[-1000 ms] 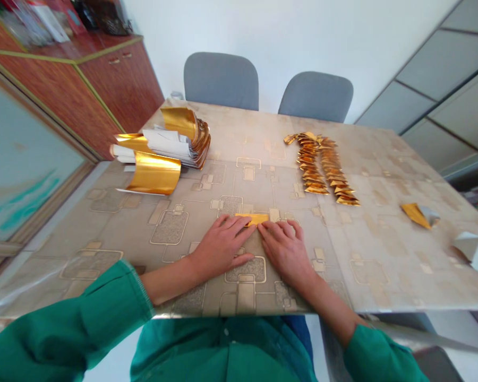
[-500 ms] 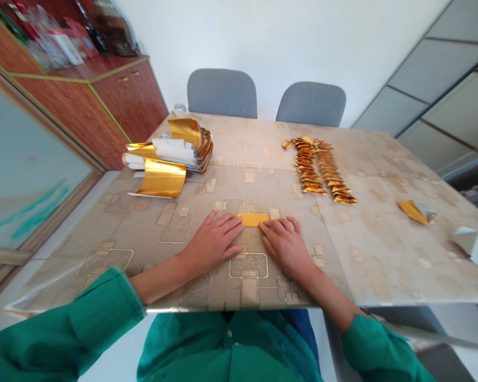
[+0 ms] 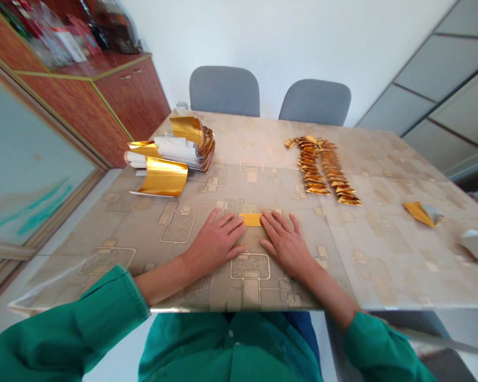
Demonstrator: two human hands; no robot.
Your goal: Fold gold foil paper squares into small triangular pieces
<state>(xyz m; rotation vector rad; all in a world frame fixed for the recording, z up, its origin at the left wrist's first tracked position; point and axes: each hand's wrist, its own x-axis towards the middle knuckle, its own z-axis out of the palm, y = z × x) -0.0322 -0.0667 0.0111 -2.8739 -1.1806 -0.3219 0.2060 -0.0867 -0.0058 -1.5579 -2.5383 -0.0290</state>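
Note:
A narrow folded strip of gold paper (image 3: 252,219) lies flat on the table in front of me. My left hand (image 3: 217,241) rests palm down with fingers stretched out, its fingertips on the strip's left end. On the right end lie the fingers of my right hand (image 3: 284,241), also flat and spread, covering that end. At the back left is a stack of gold foil paper sheets (image 3: 165,176) with white undersides, curled at the edges. Two rows of folded gold paper pieces (image 3: 314,170) stand at the back right.
The table (image 3: 255,297) has a patterned cover. To the right lie a crumpled gold paper piece (image 3: 420,213) and a white folded paper (image 3: 476,246). Two grey chairs (image 3: 224,90) stand behind the table, and a wooden cabinet (image 3: 133,103) is at the left.
My right hand has shifted slightly and its fingers now lie flatter over the strip's right end. My left hand stays on the left end. The view has moved a little.

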